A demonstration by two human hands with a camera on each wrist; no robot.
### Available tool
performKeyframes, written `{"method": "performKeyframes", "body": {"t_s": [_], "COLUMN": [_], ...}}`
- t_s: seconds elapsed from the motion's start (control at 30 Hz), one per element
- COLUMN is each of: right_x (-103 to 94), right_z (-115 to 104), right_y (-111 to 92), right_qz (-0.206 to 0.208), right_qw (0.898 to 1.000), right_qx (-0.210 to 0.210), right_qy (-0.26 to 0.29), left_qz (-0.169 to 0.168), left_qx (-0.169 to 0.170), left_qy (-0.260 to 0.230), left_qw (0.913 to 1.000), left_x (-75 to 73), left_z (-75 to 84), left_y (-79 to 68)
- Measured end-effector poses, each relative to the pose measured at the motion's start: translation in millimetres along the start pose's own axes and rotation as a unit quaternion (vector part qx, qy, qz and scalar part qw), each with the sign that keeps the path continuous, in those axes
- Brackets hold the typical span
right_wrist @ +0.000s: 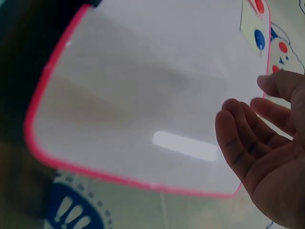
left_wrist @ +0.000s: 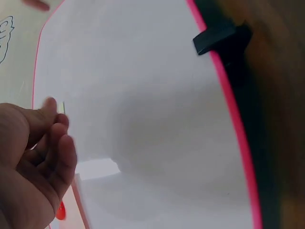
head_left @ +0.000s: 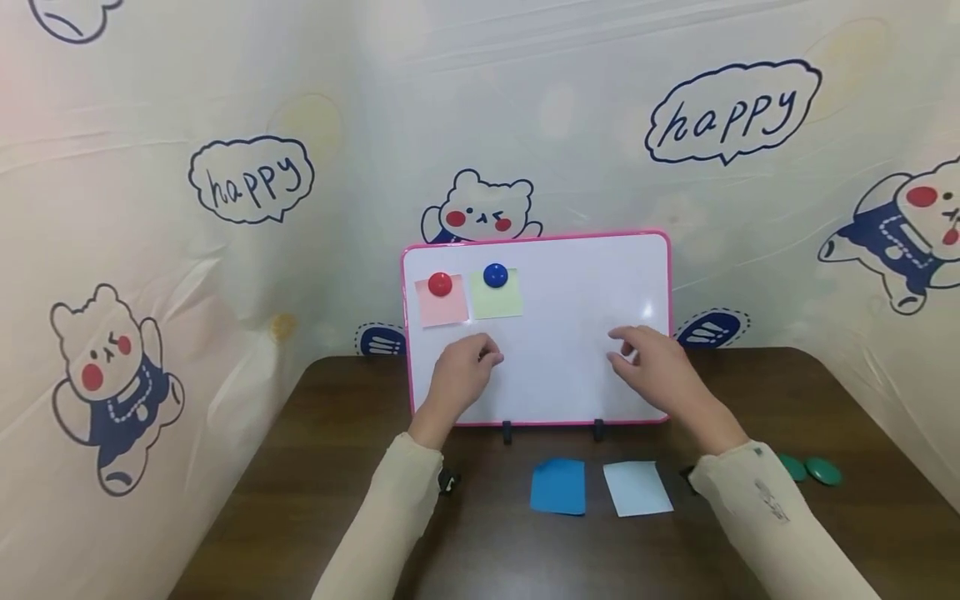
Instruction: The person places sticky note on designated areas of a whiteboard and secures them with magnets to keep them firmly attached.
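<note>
A white magnetic board (head_left: 570,350) with a pink rim stands upright at the back of the table. On its upper left, a red round magnet (head_left: 439,284) lies over a pink sticky note (head_left: 444,312), and a blue round magnet (head_left: 496,276) over a pale green one (head_left: 497,305). My left hand (head_left: 463,368) hovers before the board's lower left, fingers loosely bent and holding nothing. Toward the right side my right hand (head_left: 654,367) is raised, thumb and fingers apart with nothing between them, as the right wrist view confirms.
On the brown table (head_left: 300,508) in front lie a blue sticky note (head_left: 558,487) and a pale blue one (head_left: 637,489). Green round magnets (head_left: 823,472) sit beside the right sleeve, which partly hides them. Black clips (head_left: 507,432) support the board's lower edge.
</note>
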State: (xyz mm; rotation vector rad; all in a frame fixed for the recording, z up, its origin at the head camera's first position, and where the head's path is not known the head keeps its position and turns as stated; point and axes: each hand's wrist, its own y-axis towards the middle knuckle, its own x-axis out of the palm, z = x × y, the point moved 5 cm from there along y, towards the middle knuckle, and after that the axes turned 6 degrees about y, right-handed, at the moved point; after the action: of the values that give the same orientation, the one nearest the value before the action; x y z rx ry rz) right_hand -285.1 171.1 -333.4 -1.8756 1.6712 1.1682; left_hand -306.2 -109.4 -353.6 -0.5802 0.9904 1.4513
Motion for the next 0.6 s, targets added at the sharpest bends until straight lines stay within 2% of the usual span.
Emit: {"method": "performKeyframes", "body": {"t_s": [0.1, 0.17, 0.37, 0.5, 0.6], "right_x": [-7.6, -12.3, -26.2, -36.5, -43.5], "right_z": [20.0, 35.7, 91.4, 122.8, 139.7], "right_y": [-19.7, -31.7, -65.5, -84.7, -93.7], "right_qz": [-0.024, -0.037, -0.071, -0.093, -0.11], "right_qw": [1.0, 0.999, 0.994, 0.989, 0.985], "right_qx": [0.01, 0.025, 0.083, 0.108, 0.117], "right_qy": [0.0, -0.004, -0.016, -0.036, -0.065], "left_qz": [-0.047, -0.09, -0.22, -0.267, -0.28], "left_qx": [0.008, 0.011, 0.025, 0.031, 0.032], "left_qy": [0.02, 0.029, 0.044, 0.059, 0.076], "left_qw": [0.9987, 0.9955, 0.9743, 0.9615, 0.9566], "left_x": [11.4, 19.1, 44.4, 61.3, 69.7], "left_z": [-1.5, -2.8, -4.3, -1.3, 1.7], "left_y": [-6.8, -12.2, -33.9, -46.5, -51.9]}}
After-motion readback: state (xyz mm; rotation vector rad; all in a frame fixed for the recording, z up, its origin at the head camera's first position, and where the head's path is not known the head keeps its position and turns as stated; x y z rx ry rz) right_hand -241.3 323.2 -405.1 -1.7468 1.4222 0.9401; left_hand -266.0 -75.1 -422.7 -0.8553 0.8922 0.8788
